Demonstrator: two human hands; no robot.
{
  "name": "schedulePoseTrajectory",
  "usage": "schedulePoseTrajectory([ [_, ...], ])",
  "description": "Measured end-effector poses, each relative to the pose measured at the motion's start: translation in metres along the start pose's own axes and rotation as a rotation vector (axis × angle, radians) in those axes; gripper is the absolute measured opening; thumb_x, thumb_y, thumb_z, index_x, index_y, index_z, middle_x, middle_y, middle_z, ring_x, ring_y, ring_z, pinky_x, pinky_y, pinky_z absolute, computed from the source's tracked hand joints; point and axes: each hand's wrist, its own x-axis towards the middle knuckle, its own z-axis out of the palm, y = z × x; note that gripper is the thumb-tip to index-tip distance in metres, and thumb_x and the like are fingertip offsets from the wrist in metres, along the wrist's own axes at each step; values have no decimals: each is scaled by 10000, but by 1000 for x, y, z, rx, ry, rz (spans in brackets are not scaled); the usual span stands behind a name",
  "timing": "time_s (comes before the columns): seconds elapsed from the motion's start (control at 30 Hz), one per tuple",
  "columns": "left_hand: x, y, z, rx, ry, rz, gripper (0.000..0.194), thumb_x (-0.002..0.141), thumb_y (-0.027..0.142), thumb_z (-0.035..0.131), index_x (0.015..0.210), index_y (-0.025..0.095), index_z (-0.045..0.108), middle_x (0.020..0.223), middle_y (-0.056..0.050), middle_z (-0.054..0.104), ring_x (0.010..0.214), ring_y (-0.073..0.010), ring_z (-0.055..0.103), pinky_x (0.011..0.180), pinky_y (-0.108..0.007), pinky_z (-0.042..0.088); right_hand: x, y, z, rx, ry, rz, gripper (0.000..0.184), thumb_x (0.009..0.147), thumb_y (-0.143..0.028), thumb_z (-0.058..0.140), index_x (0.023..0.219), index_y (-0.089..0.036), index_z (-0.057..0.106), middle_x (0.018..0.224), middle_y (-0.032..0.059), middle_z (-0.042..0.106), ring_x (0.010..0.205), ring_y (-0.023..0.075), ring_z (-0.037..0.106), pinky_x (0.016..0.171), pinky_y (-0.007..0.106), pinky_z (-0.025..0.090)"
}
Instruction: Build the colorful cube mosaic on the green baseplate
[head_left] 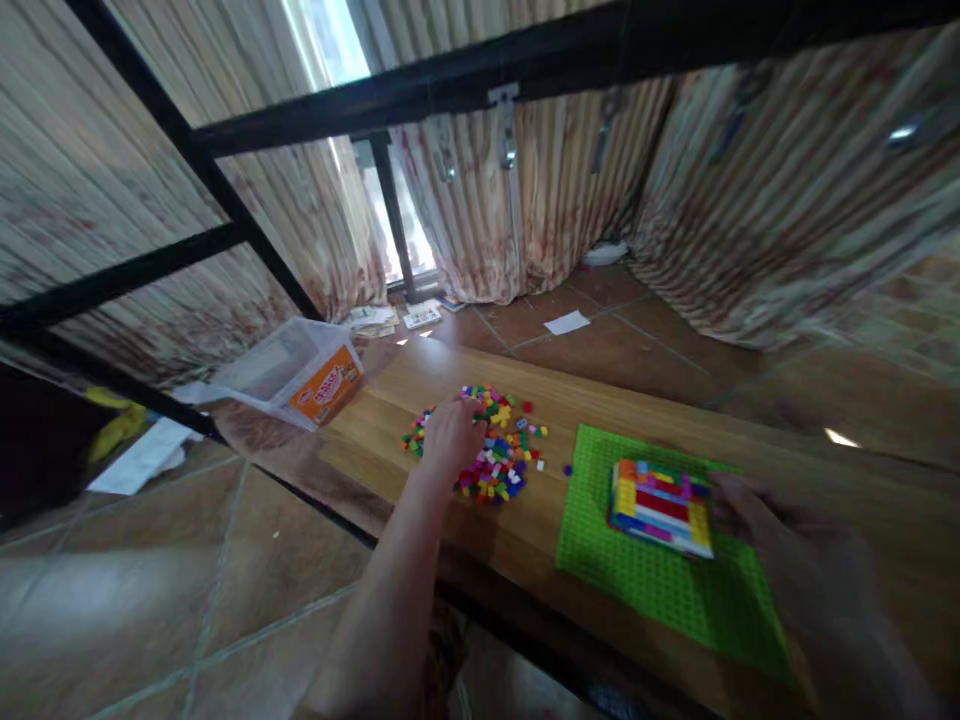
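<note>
brick build (660, 510) at view's 4 o'clock, on baseplate (591, 540) | likely light, stiff, seams fragile | pinch 3/9 o'clock sides | left hand (454, 437) in loose bricks (496, 470), hold hidden | right hand (787, 540) at build's 3 o'clock edge, blurred, can't tell grip

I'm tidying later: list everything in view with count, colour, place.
Table: one, brown, centre
Loose bricks: uncountable, multicoloured, mainly heaped on Table
Baseplate: one, green, Table's right
Brick build: one, multicoloured, at Baseplate
Bin: one, clear, orange label, left of Loose bricks
Floor tiles: many, brown, around Table
Papers: several, mostly white, floor
Curtains: several, striped, background
Windows: count unclear, bright, between Curtains
Bars: several, black, top and left
Yellow item: one, yellow, far left
Left hand: one, bare, at Loose bricks
Right hand: one, blurred, beside Brick build
</note>
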Motion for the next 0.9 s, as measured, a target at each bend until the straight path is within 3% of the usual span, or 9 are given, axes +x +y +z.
schedulePoseTrajectory([
  [0.17, -3, 7, 4, -13, -29, -5, 298, 811, 129, 564, 1038, 190, 747, 1059, -98, 725, 1088, -242, 650, 992, -346, 491, 0, 0, -3, -33, -6, -22, 409, 479, -512, 714, 766, -226, 761, 732, -3, 730, 699, 171, 647, 674, 271, 517],
  [0.37, -3, 8, 6, -66, -73, 81, 281, 803, 123, 579, 986, 207, 774, 1026, -87, 730, 1030, -234, 657, 991, -354, 487, 1, 4, -3, -24, -13, -56, 341, 564, -446, 735, 797, -199, 772, 737, 26, 734, 661, 182, 663, 631, 287, 553],
  [0.5, -3, 8, 0, -133, -51, 107, 275, 800, 96, 555, 927, 193, 778, 993, -86, 722, 945, -224, 667, 939, -359, 508, 2, 6, -2, 24, -24, -85, 300, 596, -410, 772, 796, -187, 774, 751, 44, 739, 639, 173, 660, 604, 278, 565],
  [0.63, -15, 14, -10, -340, -98, 333, 208, 803, 113, 581, 869, 196, 760, 983, -61, 708, 937, -193, 655, 916, -333, 512, 1, 6, -2, 59, -37, -100, 262, 613, -393, 785, 769, -183, 773, 738, 55, 735, 615, 155, 646, 584, 253, 554],
  [0.73, -26, 20, -9, -321, -175, 516, 202, 749, 107, 644, 880, 214, 755, 1067, -59, 686, 1050, -218, 619, 985, -359, 478, 1, 7, -2, 73, -41, -103, 252, 635, -388, 782, 779, -181, 777, 764, 60, 742, 622, 145, 644, 593, 244, 556],
  [0.9, -33, 22, -1, -147, -185, 507, 316, 685, 152, 722, 997, 200, 738, 1154, -84, 649, 1129, -283, 559, 1019, -434, 454, 5, 12, 0, 83, -51, -141, 297, 623, -421, 778, 797, -180, 779, 768, 46, 742, 609, 139, 634, 570, 248, 561],
])
